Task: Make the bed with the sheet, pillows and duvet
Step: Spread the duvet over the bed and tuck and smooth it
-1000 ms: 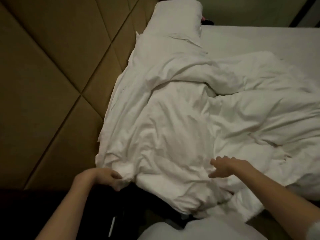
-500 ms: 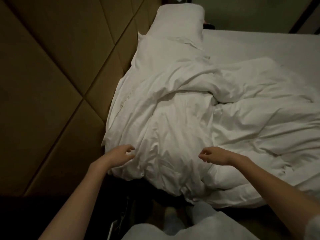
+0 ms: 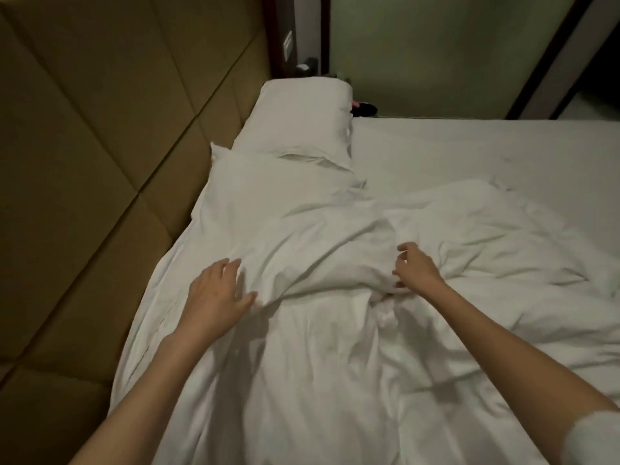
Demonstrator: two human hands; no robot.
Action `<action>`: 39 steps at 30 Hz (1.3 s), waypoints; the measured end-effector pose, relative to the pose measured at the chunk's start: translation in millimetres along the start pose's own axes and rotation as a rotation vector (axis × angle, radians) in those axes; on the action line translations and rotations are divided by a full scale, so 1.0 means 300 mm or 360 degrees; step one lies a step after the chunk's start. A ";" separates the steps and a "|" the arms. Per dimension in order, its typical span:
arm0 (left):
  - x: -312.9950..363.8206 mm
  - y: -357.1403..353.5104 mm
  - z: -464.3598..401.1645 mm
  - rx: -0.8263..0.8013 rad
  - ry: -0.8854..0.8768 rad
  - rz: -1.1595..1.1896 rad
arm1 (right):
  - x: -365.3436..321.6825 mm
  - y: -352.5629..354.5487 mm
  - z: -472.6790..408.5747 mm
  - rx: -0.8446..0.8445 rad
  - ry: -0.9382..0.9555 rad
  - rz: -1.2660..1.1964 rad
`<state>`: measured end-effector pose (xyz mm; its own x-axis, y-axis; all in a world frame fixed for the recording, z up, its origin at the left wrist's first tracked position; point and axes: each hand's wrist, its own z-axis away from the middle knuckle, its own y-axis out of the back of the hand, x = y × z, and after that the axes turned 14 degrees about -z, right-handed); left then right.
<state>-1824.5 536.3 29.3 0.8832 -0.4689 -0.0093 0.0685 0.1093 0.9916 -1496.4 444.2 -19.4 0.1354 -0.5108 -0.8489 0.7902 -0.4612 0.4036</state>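
1. Left hand (image 3: 214, 293), fingers spread flat, presses the rumpled duvet (image 3: 335, 330) beside the padded headboard (image 3: 84, 162).
2. Right hand (image 3: 414, 271), fingers loosely curled, touches a duvet fold; grip unclear.
3. Two pillows (image 3: 302, 122) lie along the headboard, beyond the duvet.

Dim room: tan padded wall panels (image 3: 84, 156) (diamond-seamed), greenish wall (image 3: 436, 52).

White duvet (image 3: 335, 347) crumpled across lower centre of frame, 2 white pillows (image 3: 302, 119) end to end at upper centre, smooth white sheet (image 3: 486, 146) upper right
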 end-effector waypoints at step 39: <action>-0.158 0.368 -0.528 0.0481 0.0601 0.1493 | -1.177 -0.207 -0.739 -0.0029 0.1897 0.0659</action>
<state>-1785.3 709.3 119.0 0.6131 -0.0009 0.7900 -0.7894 0.0393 0.6126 -1460.9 814.0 179.8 0.8204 0.3602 -0.4442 0.5667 -0.4086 0.7154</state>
